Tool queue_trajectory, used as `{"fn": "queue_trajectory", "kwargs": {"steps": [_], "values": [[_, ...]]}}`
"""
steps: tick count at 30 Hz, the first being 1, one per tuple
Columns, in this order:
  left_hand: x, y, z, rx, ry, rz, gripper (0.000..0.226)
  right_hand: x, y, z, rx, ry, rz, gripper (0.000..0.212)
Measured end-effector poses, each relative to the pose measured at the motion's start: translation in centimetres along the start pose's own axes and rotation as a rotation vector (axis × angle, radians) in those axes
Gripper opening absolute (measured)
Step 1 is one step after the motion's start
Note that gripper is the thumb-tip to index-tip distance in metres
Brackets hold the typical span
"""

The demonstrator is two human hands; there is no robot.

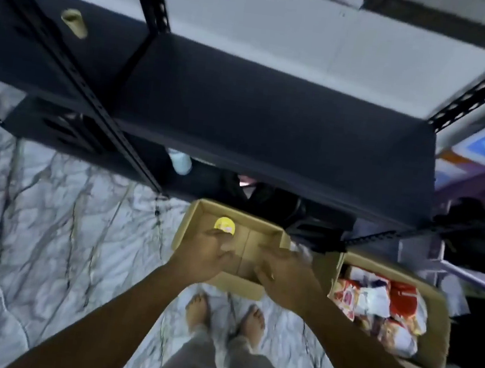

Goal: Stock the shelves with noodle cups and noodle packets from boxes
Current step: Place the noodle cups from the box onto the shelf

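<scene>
Your two bare forearms reach down from 6 o'clock. Your left hand [208, 253] hangs over the open brown cardboard box [196, 227] on the marble-patterned floor [47, 221], its fingers [226, 256] loosely curled and gripping nothing. Your right hand [286, 268] hovers at the box's 3 o'clock edge, fingers spread, also empty. The single yellow-lidded noodle cup [225, 224] sits at the box's 11 o'clock corner, just beyond your left hand. The view is blurred, so a hasty grab could tip the cup or crush its lid. The second cardboard box of red and white noodle packets [374, 298] lies at 3 o'clock. The dark metal shelf [273, 120] overhangs at 12 o'clock; rising quickly, you risk knocking the cup against its edge.
</scene>
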State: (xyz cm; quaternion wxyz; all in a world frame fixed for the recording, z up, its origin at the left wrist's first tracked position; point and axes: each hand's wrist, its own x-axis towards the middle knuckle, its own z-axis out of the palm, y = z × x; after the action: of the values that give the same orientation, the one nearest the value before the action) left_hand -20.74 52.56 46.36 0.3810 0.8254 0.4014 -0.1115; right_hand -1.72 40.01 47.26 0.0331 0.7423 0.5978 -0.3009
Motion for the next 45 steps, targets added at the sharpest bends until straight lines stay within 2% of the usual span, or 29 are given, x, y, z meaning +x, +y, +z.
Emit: {"fn": "queue_trajectory", "kwargs": {"steps": [1,5,12,23,29,32,34,35,37,39,42,45], "values": [[0.6,-1.4,1.0,0.0,-0.026,-0.02,0.066,1.0,-0.1,1.4,0.004,-0.024,0.009,0.054],[4.0,-6.9,5.1,-0.02,-0.074,-0.132,0.052,5.8,0.5,6.9,0.003,-0.128,0.076,0.055],[10.1,-18.0,13.3,-0.118,-0.049,-0.267,0.054,16.8,3.6,18.0,0.032,-0.259,0.138,0.062],[24.2,-31.7,26.7,-0.154,-0.022,-0.267,0.062,33.3,10.4,36.4,0.086,-0.18,0.117,0.076],[30.5,-35.3,30.6,-0.161,0.052,-0.259,0.064,39.9,12.1,41.2,0.091,-0.074,0.083,0.084],[34.1,-36.5,31.2,-0.151,0.052,-0.27,0.063,43.0,12.2,42.3,0.134,-0.03,0.079,0.095],[35.0,-39.5,34.7,-0.216,0.054,-0.379,0.064,44.6,12.1,42.8,0.143,-0.042,0.075,0.104],[32.9,-41.3,38.3,-0.155,0.163,-0.463,0.062,45.3,12.1,43.1,0.149,-0.045,0.068,0.107],[26.9,-42.9,49.6,-0.307,0.12,-0.653,0.045,46.4,12.1,43.7,0.155,-0.031,0.049,0.111],[22.3,-43.7,58.5,-0.442,0.121,-0.762,0.026,47.0,11.9,44.2,0.148,-0.01,0.035,0.114],[22.7,-44.2,58.6,-0.485,0.137,-0.885,0.024,47.8,11.9,45.0,0.147,0.002,0.025,0.12],[22.9,-44.1,58.7,-0.732,0.155,-0.96,0.026,47.9,12.1,44.9,0.204,0.028,0.009,0.118]]}}
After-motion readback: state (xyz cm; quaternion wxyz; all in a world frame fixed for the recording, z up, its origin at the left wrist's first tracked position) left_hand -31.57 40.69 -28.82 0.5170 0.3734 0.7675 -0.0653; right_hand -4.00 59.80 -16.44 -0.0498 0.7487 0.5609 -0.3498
